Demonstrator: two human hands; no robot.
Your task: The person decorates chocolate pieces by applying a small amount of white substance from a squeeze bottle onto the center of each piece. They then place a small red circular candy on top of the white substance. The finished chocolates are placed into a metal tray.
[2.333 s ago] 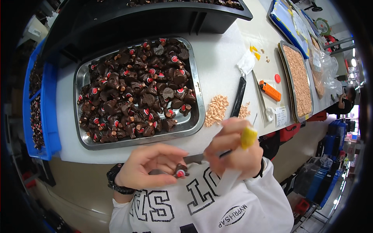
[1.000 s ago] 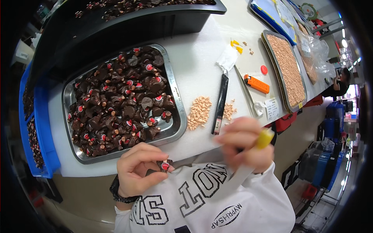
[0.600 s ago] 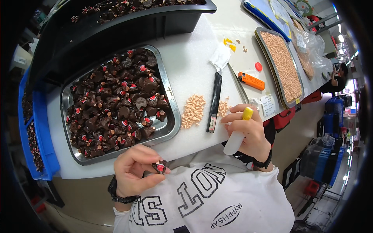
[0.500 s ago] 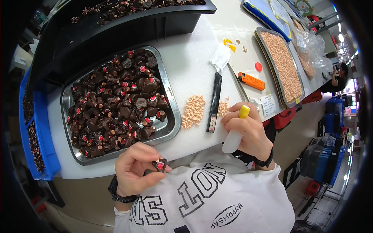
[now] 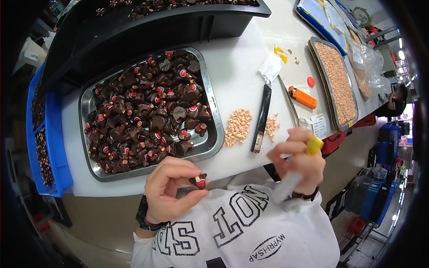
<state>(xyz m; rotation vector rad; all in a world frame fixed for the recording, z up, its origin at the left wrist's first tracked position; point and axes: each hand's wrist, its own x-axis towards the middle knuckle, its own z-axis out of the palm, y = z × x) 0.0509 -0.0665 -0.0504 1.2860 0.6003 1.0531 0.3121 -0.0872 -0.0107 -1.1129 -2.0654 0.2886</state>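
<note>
Between thumb and fingers, my left hand pinches a small dark brown moulded piece with a red-and-white spot and a pale peg-like bit, just in front of the table edge. My right hand, smeared by motion, is closed round a small translucent white bottle. A yellow piece shows at its fingers; I cannot tell whether it is a cap or a finger wrap. Many similar brown pieces fill the metal tray at the left. A pile of small beige bits lies between tray and black-handled tool.
More beige bits lie right of the tool. Nearby are tweezers, an orange lighter-like object and a red disc. A tray of beige bits stands farther right. A black bin and blue bin flank the metal tray.
My right hand has moved right with the bottle and is now blurred. My left hand still holds the brown piece, now turned slightly. The whole view has shifted a little.
</note>
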